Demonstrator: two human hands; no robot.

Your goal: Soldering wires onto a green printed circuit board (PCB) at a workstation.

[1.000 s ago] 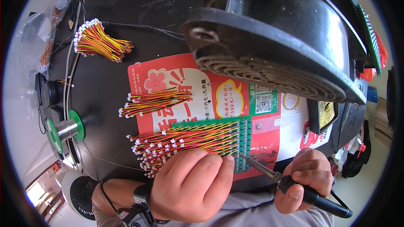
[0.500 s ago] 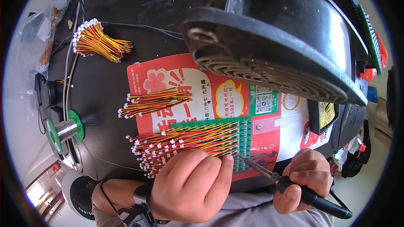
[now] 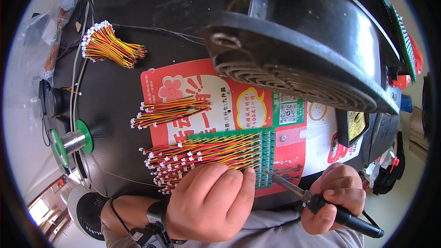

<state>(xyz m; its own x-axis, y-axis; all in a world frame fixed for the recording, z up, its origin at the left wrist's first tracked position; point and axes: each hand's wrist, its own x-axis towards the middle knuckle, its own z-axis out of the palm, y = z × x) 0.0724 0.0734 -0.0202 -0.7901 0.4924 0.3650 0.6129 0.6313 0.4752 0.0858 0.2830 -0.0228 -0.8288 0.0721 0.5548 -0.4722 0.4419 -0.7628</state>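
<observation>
My right hand (image 3: 334, 198) grips the black handle of a soldering iron (image 3: 290, 184), its tip pointing left at the green circuit board panel (image 3: 265, 156). My left hand (image 3: 209, 204) is closed, thumb and forefinger pinched at the board's lower part; what lies between them is hidden. Rows of red, yellow and black connector cables (image 3: 202, 154) with white plugs stretch left from the board, their near ones partly covered by my left hand. The iron's tip sits slightly right of my left fingertips, apart from them.
A large black fan housing (image 3: 303, 59) overhangs the red printed mat (image 3: 289, 151). Loose cables (image 3: 170, 111) lie above the panel, and a bundled bunch (image 3: 112, 46) lies farther left. A solder spool (image 3: 71, 142) stands at left; a yellow sponge (image 3: 356, 125) sits in a holder at right.
The soldering iron's tip has drawn back slightly to the right from my left fingertips, with my right hand moving along. My left hand stays pinched in almost the same place.
</observation>
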